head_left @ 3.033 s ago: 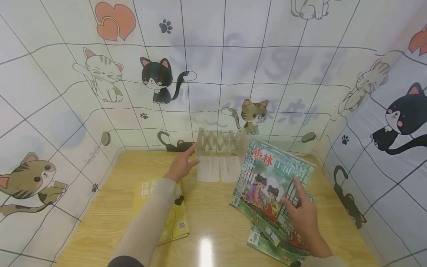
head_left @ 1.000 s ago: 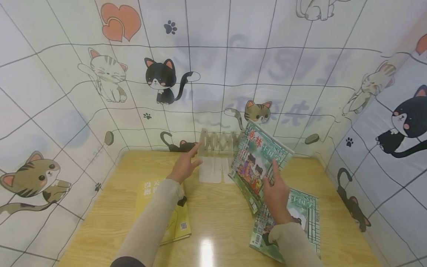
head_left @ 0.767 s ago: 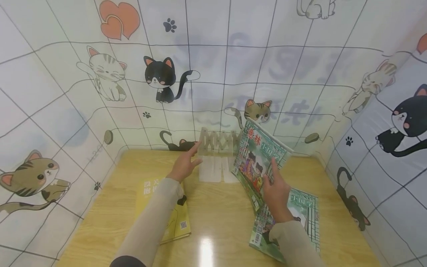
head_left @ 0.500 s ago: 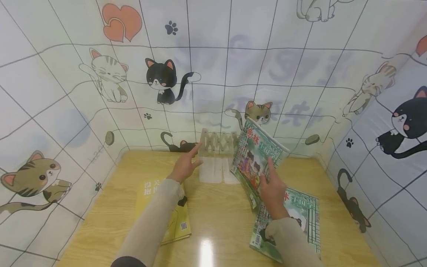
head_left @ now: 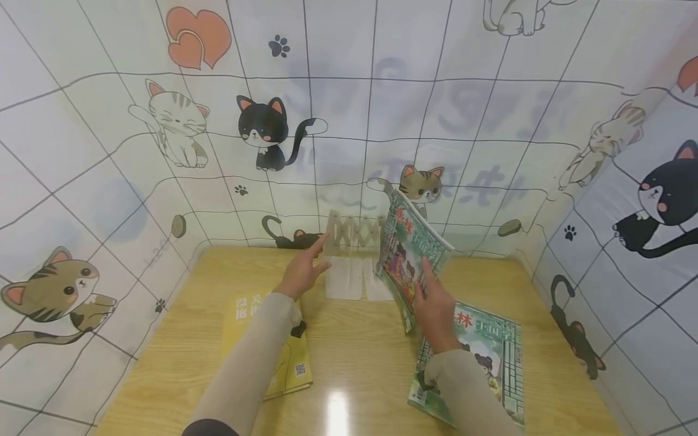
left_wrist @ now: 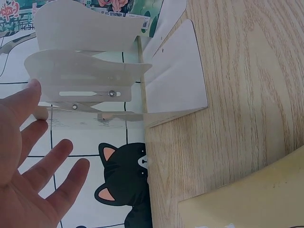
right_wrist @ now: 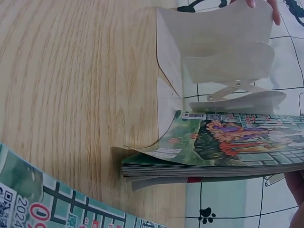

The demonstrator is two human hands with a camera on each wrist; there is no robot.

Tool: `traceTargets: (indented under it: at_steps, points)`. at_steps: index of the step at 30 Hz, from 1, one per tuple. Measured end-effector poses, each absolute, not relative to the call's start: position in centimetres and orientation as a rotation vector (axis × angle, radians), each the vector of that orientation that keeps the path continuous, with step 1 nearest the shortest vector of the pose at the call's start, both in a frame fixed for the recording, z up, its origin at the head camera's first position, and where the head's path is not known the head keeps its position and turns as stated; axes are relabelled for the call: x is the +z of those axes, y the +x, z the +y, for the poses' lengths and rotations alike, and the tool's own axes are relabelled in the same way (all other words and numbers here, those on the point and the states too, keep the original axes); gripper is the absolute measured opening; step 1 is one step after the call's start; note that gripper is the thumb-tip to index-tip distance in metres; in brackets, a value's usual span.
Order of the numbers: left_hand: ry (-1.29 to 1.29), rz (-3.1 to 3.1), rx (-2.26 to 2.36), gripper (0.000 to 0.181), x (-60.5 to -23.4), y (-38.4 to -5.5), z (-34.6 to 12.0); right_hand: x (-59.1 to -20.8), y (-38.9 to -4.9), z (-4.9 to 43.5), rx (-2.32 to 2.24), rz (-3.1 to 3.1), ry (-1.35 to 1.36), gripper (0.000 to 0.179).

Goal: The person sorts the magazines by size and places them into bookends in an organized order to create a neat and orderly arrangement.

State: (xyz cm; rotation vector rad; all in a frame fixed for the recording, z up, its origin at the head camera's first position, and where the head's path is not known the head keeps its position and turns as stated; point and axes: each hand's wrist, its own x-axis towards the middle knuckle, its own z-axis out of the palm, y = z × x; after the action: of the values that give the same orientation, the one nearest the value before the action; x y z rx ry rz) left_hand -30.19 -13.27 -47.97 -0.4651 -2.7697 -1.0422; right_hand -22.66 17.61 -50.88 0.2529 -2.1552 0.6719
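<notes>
**Lining Up, with Levelling Yet to Come**

A cat-print wall covering (head_left: 349, 36) is enclosing the wooden desk (head_left: 349, 345) on my head view. Near the back edge, the pale folding rack (head_left: 345, 277) is standing with its panels upright. At the right, one green magazine (head_left: 495, 346) is lying flat, partly under a sleeve. The held magazine (head_left: 403, 251) is tilting beside the rack, hiding its right end, with its lower edge near the base plate. I'm not managing to tell whether it is resting there, or whether it is entering a slot. The yellow book (head_left: 294, 357) is lying partly under the left sleeve.

The right hand (head_left: 436, 318) is gripping that tilted magazine, index finger and thumb showing on the cover. The left hand (head_left: 299, 272) is holding nothing; its fingers are extending loosely, apparently touching the rack's left end.

I'm reading this step as bringing the magazine to the rack for standing. To my eye, the next move is calling for levelling it and lowering it squarely, while the left hand is steadying the frame.
</notes>
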Motion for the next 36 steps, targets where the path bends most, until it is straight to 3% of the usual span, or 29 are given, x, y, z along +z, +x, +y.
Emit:
traceTargets:
  at_steps: [16, 36]
  points:
    - [-0.471, -2.769, -1.045, 0.075, -48.6, -30.4, -13.4, -52.2, -23.2, 15.7, 0.601, -2.056, 0.437, 0.067]
    - [-0.467, -2.774, -1.056, 0.079, -48.0, -30.2, -13.3, -52.7, -21.2, 15.5, 0.867, -2.114, 0.432, 0.069]
